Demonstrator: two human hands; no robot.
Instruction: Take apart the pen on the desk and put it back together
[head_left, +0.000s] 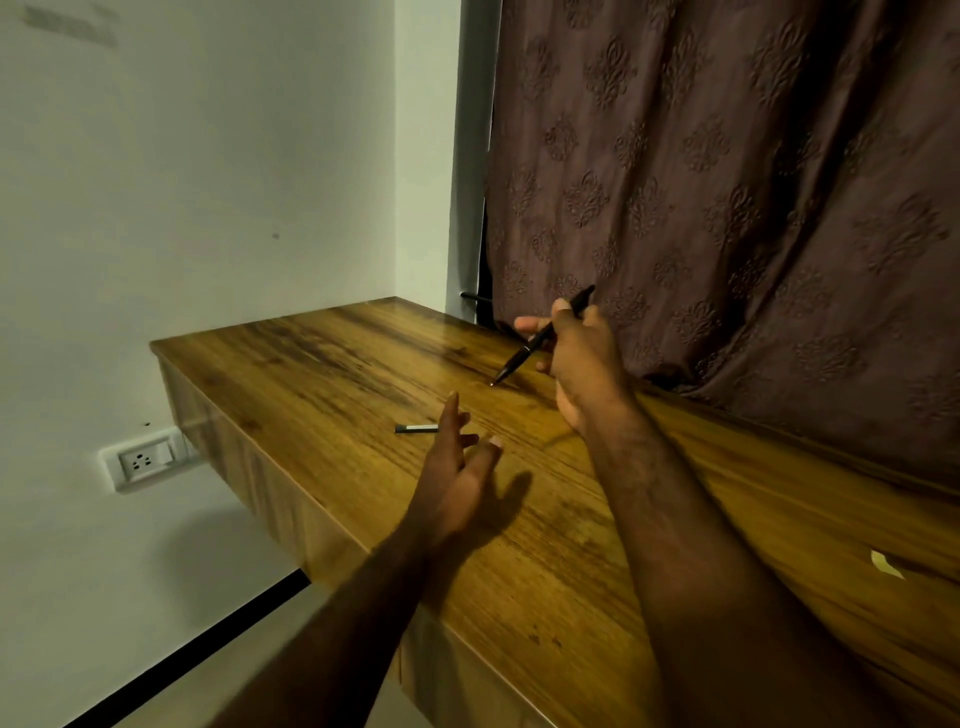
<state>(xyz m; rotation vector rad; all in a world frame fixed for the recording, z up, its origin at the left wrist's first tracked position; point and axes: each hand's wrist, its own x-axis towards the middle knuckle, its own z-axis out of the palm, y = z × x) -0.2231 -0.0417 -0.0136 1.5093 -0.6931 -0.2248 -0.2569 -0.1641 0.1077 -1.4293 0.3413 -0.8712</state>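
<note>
The right hand (576, 358) pinches the slim black pen body (540, 338), tip angled down toward the wooden bench (322, 374). The left hand (457, 467), fingers spread, hovers by the short grey pen piece (415, 428), likely to fetch it

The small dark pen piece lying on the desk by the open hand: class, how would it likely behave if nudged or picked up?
The pen piece looks slim and rounded, so it would probably roll on the smooth desk if nudged sideways. It seems small, so likely light. The open left hand would probably need a fingertip pinch.
</note>
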